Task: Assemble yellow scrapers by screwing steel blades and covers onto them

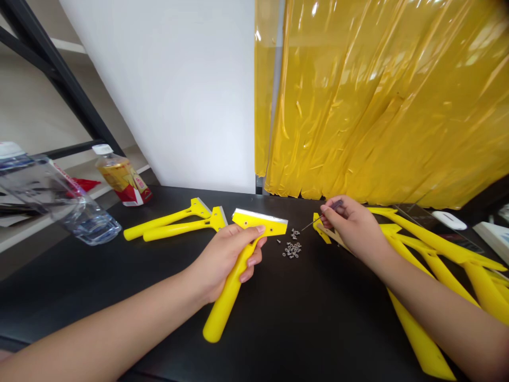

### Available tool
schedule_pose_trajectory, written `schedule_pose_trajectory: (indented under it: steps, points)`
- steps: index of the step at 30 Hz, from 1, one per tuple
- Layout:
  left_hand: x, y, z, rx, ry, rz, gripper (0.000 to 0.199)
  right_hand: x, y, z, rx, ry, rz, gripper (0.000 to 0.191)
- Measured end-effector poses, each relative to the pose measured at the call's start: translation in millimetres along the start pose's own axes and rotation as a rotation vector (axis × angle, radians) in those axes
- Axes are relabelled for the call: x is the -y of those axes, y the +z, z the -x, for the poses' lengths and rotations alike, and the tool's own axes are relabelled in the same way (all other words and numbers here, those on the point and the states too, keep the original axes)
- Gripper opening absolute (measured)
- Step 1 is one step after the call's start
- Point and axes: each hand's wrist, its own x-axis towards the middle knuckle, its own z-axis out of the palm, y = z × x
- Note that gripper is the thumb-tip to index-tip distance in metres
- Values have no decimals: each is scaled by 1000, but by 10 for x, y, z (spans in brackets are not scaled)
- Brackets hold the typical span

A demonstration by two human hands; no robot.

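Note:
My left hand [226, 260] is shut around the handle of a yellow plastic scraper [234, 270], whose metal-edged blade head points away from me. My right hand [352, 225] pinches a thin screwdriver [322, 218] with a dark handle, its shaft tip pointing left toward the scraper. Part of another yellow scraper [321, 229] lies under my right fingers, and I cannot tell if that hand touches it. Between my hands lies a small pile of silver screws [292, 249]. Two more yellow scrapers [173, 223] lie to the left, and several [437, 254] are heaped to the right.
Everything lies on a black table [286, 329]. A gold-labelled plastic bottle [122, 176] and a clear plastic bottle [59, 201] stand or lie at the far left. Yellow plastic strip curtains [377, 106] hang behind. A white mouse [449, 220] and a white box [493, 239] sit far right.

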Motion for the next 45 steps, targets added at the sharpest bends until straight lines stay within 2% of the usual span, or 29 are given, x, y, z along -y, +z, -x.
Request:
schedule_pose_trajectory:
  steps: [15, 22, 32, 45]
  points:
    - [3, -2, -6, -18, -14, 23, 37, -190, 21, -68, 22, -25, -92, 38]
    - [2, 0, -3, -20, -17, 22, 36, -80, 21, -16, 2, -75, -48, 34]
    - [-2, 11, -6, -26, -21, 24, 36, 129, 6, 140, -55, -226, 201, 20]
    - [-16, 45, 4, -40, -13, 52, 34, 137, -16, 149, -129, -290, 247, 15]
